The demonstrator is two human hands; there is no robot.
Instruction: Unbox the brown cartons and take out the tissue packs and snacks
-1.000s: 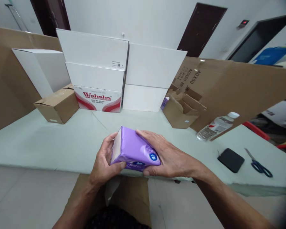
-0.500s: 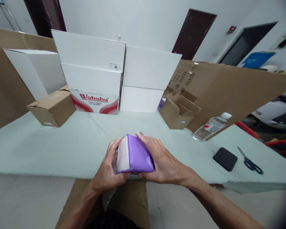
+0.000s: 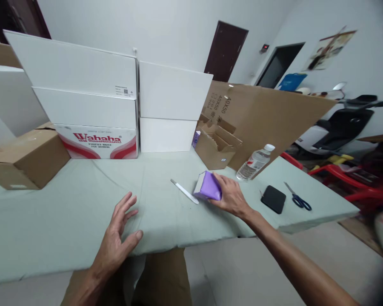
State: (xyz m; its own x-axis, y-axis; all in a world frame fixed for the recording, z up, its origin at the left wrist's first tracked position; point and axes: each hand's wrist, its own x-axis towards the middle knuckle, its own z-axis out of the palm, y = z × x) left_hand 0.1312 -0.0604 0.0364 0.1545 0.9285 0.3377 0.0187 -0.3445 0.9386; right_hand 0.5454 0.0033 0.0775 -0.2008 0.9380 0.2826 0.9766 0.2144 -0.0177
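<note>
Running across the foreground, the near edge of the table [image 3: 159, 229] is being crossed by both forearms. Open room is being offered between the left hand [image 3: 116, 238] and the large white boxes [image 3: 97, 142] behind. On the right, movement is being narrowed by a water bottle [image 3: 253, 164], a black pouch [image 3: 273, 199] and scissors [image 3: 295, 196]. The back right is being bounded by an open brown carton [image 3: 215, 154] and a cardboard panel [image 3: 264, 112]; the left, by a closed brown carton [image 3: 28, 159].

The surface is being covered by pale green cloth. Beyond, a dark door [image 3: 226, 51] is being framed by white wall.

A purple tissue pack [image 3: 208, 185] is being gripped at its right end by the right hand [image 3: 231, 195], just beside a white cutter [image 3: 185, 192]. Contact between pack and cloth is not being clearly shown. The left hand is being held open, thumb and fingers spread apart.
</note>
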